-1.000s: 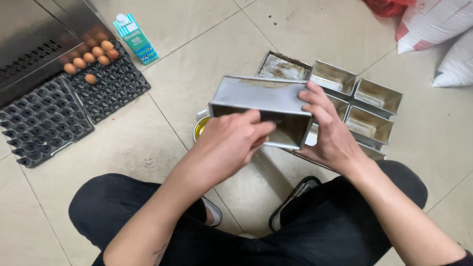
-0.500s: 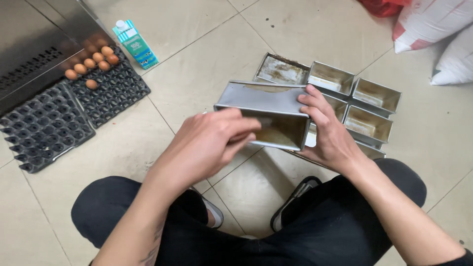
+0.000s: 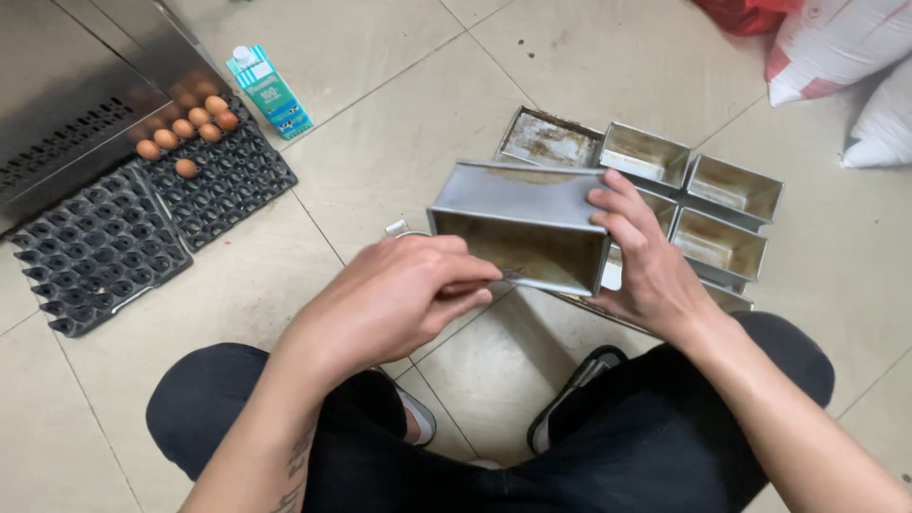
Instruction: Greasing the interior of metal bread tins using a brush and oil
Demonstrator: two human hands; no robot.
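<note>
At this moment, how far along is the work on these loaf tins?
Looks done: nothing can be told; the metal loaf tins on the floor show smeared insides, greased or dirty is unclear. In hand: the right hand holds one loaf tin tilted on its side, while the left hand reaches its fingertips to the tin's open mouth. Left: cannot be judged from this view.

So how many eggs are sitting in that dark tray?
7 eggs, all at the far end of the dark tray beside the metal cabinet: six along the edge, one just nearer. None seem hidden.
</note>
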